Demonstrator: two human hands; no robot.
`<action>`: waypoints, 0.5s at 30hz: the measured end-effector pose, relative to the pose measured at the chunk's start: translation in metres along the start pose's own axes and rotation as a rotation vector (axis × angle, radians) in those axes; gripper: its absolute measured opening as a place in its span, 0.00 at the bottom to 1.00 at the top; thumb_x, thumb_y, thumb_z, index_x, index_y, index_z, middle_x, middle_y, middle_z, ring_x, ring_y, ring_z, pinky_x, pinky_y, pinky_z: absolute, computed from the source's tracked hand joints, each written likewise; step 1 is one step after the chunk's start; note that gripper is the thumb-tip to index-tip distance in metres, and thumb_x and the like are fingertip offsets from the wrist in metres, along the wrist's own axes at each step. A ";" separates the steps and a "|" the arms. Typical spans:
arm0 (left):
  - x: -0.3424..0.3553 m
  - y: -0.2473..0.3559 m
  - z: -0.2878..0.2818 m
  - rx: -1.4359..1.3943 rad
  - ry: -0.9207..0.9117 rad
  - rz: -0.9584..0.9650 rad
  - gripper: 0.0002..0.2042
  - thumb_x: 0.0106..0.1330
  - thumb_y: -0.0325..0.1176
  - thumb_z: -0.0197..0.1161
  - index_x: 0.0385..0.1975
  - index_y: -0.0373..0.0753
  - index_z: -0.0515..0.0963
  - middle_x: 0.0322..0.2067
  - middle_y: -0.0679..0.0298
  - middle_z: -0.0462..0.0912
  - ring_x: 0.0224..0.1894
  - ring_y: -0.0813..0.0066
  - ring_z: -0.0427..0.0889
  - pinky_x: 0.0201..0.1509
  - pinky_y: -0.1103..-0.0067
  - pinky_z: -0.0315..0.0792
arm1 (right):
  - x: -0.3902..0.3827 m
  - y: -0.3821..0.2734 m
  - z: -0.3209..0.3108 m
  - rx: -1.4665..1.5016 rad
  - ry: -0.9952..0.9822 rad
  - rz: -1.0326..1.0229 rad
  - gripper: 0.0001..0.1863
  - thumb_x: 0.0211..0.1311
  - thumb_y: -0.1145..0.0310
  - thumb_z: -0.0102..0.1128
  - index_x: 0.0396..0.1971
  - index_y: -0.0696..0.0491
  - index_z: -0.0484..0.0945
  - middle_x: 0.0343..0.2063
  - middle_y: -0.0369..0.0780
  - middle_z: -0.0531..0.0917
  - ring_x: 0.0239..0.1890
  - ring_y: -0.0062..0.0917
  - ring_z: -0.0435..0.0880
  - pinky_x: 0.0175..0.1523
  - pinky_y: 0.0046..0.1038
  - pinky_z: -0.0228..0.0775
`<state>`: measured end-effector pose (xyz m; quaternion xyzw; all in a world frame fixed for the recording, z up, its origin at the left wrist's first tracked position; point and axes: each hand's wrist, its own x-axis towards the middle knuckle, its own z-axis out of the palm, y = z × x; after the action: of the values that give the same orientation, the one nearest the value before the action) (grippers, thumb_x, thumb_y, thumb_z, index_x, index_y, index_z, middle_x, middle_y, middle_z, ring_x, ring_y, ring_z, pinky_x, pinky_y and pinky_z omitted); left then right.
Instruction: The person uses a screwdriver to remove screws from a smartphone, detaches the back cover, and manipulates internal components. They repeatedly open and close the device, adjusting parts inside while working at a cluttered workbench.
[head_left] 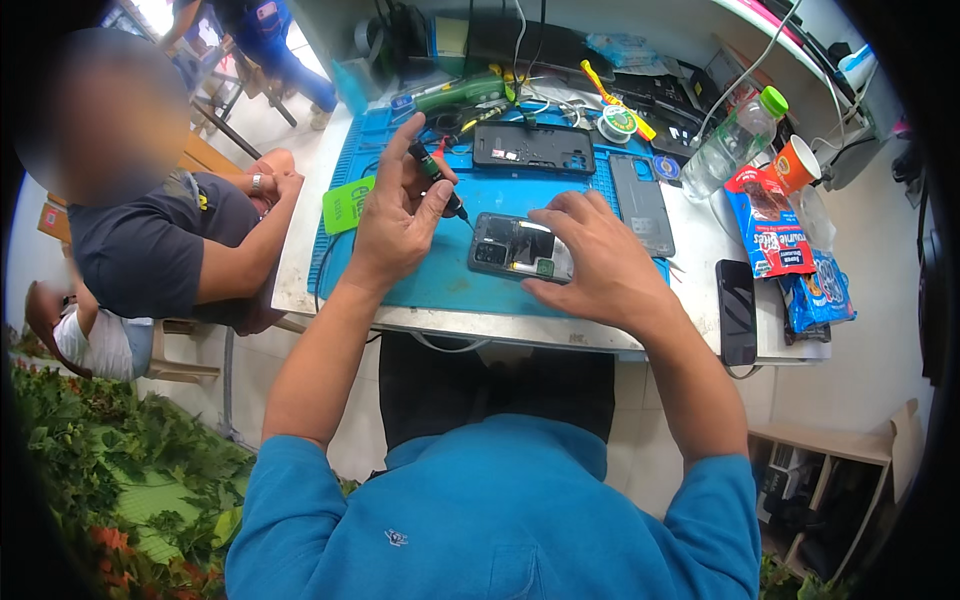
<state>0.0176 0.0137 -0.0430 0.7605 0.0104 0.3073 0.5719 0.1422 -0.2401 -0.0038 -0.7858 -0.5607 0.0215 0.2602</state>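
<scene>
My left hand (395, 225) grips a slim black screwdriver (430, 163) with a green band, its index finger raised along it. The thin tip points down to the right, at the left edge of an opened smartphone (492, 256); whether it touches cannot be told. That phone lies on a blue work mat (430, 285), its camera block and inner parts exposed. My right hand (605, 255) holds the phone's right end between thumb and fingers, hiding that end. Just beyond lies a black phone frame (535, 148), and a grey phone back panel (642, 205) rests to the right.
A green card (347, 205) lies left of my left hand. Tools, cables and a solder spool (616, 124) crowd the back. On the right stand a clear bottle (728, 150) and an orange cup (795, 165), near snack packets (772, 225) and a black phone (737, 312). A person (150, 230) sits at left.
</scene>
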 end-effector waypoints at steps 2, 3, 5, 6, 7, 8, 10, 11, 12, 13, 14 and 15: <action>0.000 0.000 0.000 0.043 -0.013 -0.010 0.36 0.79 0.23 0.65 0.83 0.39 0.55 0.45 0.63 0.84 0.43 0.78 0.86 0.52 0.78 0.83 | 0.004 -0.001 0.005 0.014 0.036 -0.023 0.34 0.51 0.59 0.84 0.57 0.60 0.85 0.52 0.46 0.83 0.57 0.42 0.79 0.66 0.41 0.77; -0.001 0.001 0.000 0.064 -0.020 -0.015 0.36 0.79 0.23 0.65 0.83 0.39 0.55 0.44 0.63 0.84 0.42 0.79 0.86 0.51 0.79 0.83 | 0.005 -0.001 0.007 0.014 0.032 -0.028 0.33 0.51 0.59 0.84 0.56 0.60 0.85 0.52 0.46 0.84 0.57 0.42 0.79 0.66 0.41 0.76; -0.002 -0.001 0.000 0.040 -0.020 0.000 0.36 0.80 0.24 0.65 0.83 0.40 0.56 0.45 0.64 0.84 0.43 0.80 0.86 0.50 0.80 0.83 | 0.007 -0.001 0.009 0.019 0.024 -0.044 0.32 0.51 0.59 0.85 0.55 0.60 0.86 0.51 0.46 0.84 0.57 0.42 0.79 0.65 0.40 0.76; -0.002 -0.001 0.000 0.028 -0.020 0.008 0.36 0.80 0.24 0.65 0.83 0.40 0.56 0.45 0.64 0.84 0.43 0.80 0.86 0.50 0.80 0.83 | 0.008 -0.002 0.009 0.014 0.015 -0.033 0.33 0.51 0.59 0.85 0.55 0.60 0.86 0.51 0.46 0.84 0.57 0.42 0.79 0.66 0.40 0.76; -0.003 -0.001 0.000 0.035 -0.022 0.006 0.36 0.80 0.24 0.65 0.83 0.40 0.56 0.45 0.64 0.84 0.43 0.80 0.86 0.50 0.80 0.83 | 0.008 -0.003 0.010 0.010 0.006 -0.019 0.33 0.51 0.59 0.85 0.55 0.61 0.86 0.52 0.46 0.84 0.57 0.42 0.79 0.66 0.41 0.76; -0.003 -0.001 0.001 0.042 -0.024 0.005 0.36 0.80 0.24 0.65 0.83 0.40 0.56 0.45 0.64 0.84 0.43 0.80 0.86 0.50 0.80 0.83 | 0.008 -0.004 0.010 0.006 -0.004 -0.006 0.33 0.51 0.58 0.85 0.55 0.61 0.86 0.52 0.46 0.84 0.57 0.42 0.79 0.66 0.41 0.76; -0.003 0.000 0.001 0.052 -0.032 0.001 0.35 0.80 0.24 0.65 0.83 0.40 0.57 0.45 0.64 0.84 0.43 0.79 0.86 0.51 0.80 0.83 | 0.007 -0.003 0.011 0.000 -0.012 0.009 0.33 0.51 0.58 0.85 0.56 0.61 0.86 0.52 0.46 0.84 0.58 0.42 0.79 0.67 0.41 0.75; -0.003 0.001 0.000 0.055 -0.038 -0.002 0.35 0.80 0.24 0.65 0.83 0.40 0.57 0.45 0.64 0.84 0.43 0.79 0.86 0.51 0.79 0.83 | 0.007 -0.003 0.012 -0.002 -0.016 0.015 0.34 0.51 0.58 0.84 0.56 0.61 0.86 0.53 0.46 0.84 0.59 0.42 0.79 0.67 0.40 0.75; -0.003 0.002 0.000 0.057 -0.044 -0.004 0.35 0.80 0.24 0.65 0.83 0.40 0.57 0.45 0.64 0.84 0.44 0.79 0.86 0.51 0.79 0.83 | 0.007 -0.002 0.012 -0.018 -0.006 0.019 0.34 0.51 0.58 0.84 0.56 0.61 0.86 0.53 0.46 0.84 0.59 0.42 0.79 0.68 0.41 0.74; -0.003 0.001 0.000 0.058 -0.046 -0.002 0.35 0.80 0.24 0.65 0.83 0.40 0.57 0.45 0.64 0.84 0.44 0.79 0.86 0.51 0.79 0.82 | 0.007 -0.002 0.013 -0.035 0.005 0.022 0.34 0.51 0.58 0.84 0.56 0.62 0.86 0.54 0.47 0.84 0.60 0.42 0.78 0.68 0.41 0.74; -0.003 0.001 0.000 0.059 -0.048 0.001 0.34 0.80 0.25 0.65 0.83 0.40 0.57 0.45 0.64 0.84 0.44 0.79 0.86 0.52 0.79 0.82 | 0.007 -0.001 0.014 -0.053 0.016 0.025 0.34 0.52 0.58 0.84 0.56 0.62 0.86 0.54 0.47 0.84 0.60 0.42 0.78 0.69 0.41 0.73; -0.003 0.001 0.000 0.060 -0.050 0.004 0.34 0.80 0.25 0.65 0.83 0.41 0.58 0.45 0.64 0.84 0.44 0.79 0.86 0.52 0.79 0.82 | 0.007 -0.001 0.014 -0.058 0.012 0.031 0.34 0.52 0.58 0.84 0.56 0.62 0.86 0.55 0.47 0.84 0.61 0.42 0.78 0.69 0.41 0.73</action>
<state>0.0148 0.0128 -0.0435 0.7847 0.0038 0.2889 0.5484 0.1394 -0.2282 -0.0135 -0.8018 -0.5470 0.0045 0.2405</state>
